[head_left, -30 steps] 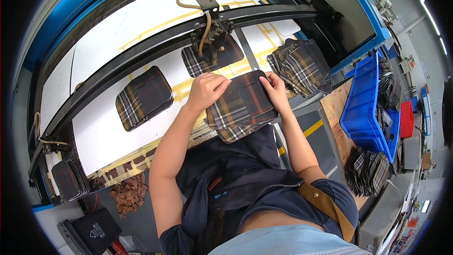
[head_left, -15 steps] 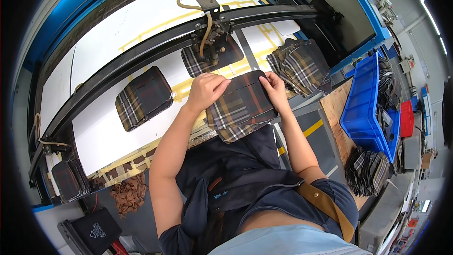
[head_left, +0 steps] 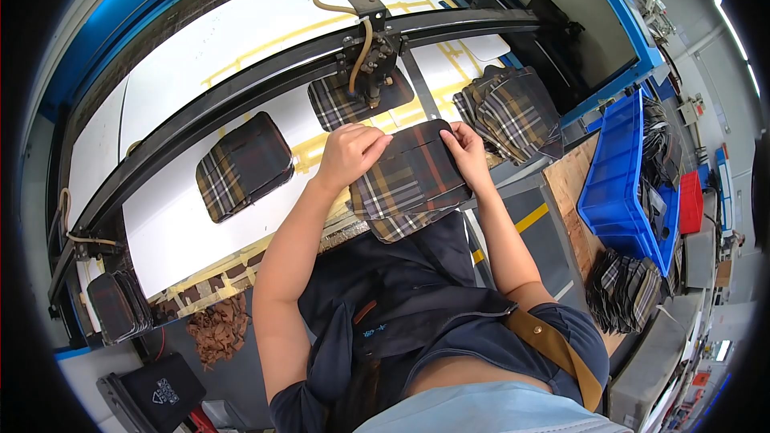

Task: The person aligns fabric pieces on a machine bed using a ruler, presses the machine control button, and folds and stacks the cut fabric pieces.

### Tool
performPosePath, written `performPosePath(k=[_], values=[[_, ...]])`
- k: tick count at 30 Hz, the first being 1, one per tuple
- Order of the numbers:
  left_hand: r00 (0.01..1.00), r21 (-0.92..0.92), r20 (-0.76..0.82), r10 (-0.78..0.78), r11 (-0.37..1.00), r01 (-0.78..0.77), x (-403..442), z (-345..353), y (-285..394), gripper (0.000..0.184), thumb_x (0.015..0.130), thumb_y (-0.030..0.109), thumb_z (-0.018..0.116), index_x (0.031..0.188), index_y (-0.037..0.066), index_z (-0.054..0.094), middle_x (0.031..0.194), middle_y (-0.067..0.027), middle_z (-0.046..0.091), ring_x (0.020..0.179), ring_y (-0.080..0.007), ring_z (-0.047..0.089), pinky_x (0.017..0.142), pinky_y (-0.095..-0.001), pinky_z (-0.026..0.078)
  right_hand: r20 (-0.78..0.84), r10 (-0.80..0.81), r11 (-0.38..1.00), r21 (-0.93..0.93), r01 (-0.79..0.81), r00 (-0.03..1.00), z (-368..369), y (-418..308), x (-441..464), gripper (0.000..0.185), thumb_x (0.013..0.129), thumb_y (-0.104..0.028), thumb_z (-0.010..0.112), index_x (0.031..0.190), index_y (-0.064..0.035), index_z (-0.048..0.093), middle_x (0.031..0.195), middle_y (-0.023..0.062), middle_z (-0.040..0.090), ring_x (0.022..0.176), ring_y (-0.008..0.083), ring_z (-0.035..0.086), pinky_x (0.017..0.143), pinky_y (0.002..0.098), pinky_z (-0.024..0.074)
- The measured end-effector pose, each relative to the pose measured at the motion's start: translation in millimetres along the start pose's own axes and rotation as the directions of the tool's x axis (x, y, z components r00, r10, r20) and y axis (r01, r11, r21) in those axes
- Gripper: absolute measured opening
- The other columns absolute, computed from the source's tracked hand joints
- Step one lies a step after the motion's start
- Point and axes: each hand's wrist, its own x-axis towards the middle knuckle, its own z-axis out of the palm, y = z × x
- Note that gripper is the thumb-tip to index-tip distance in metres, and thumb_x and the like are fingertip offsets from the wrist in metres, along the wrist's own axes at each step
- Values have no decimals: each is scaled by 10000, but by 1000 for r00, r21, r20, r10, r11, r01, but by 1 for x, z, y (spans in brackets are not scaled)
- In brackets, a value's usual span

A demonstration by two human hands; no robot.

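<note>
In front of my body is a small stack of plaid fabric panels (head_left: pixel 413 180) with rounded corners, in yellow, black, white and red. My left hand (head_left: pixel 350 154) is closed, its thumb and fingers pinched at the stack's upper left edge. At the upper right corner, my right hand (head_left: pixel 468 154) grips the panels, thumb on top and fingers behind. Just beyond lies another plaid panel (head_left: pixel 330 103), partly under the black machine head (head_left: pixel 373 60). A further plaid panel (head_left: pixel 245 167) rests on the white bed, left of my left hand.
A black gantry rail (head_left: pixel 273 74) crosses the white bed (head_left: pixel 172 232). Fanned plaid panels (head_left: pixel 513 112) lie at the bed's right end. Farther right are a blue crate (head_left: pixel 613 184) and another plaid stack (head_left: pixel 626 293). A dark panel stack (head_left: pixel 119 305) sits at the left corner.
The machine head has slid a little to the right along the gantry. Both my hands and the panels they hold look unmoved.
</note>
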Motion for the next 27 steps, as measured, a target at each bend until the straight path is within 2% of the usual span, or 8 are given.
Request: performPosePath(k=[25, 27], values=[[1000, -6, -3, -13, 1000, 12, 1, -1, 2, 156, 817, 123, 708, 703, 34, 650, 659, -94, 654, 588, -259, 622, 596, -365, 487, -13, -9, 1000, -29, 8, 1000, 0, -2, -1, 97, 975, -109, 587, 985, -13, 593, 852, -15, 647, 748, 22, 564, 665, 188, 450], [997, 10, 7, -77, 997, 77, 1, -3, 4, 156, 829, 129, 699, 711, 38, 653, 678, -91, 655, 663, -252, 638, 634, -366, 489, -22, -14, 1000, -20, 13, 1000, 1, -2, -1, 113, 973, -109, 587, 991, 1, 605, 835, -10, 651, 736, 20, 563, 655, 187, 445]])
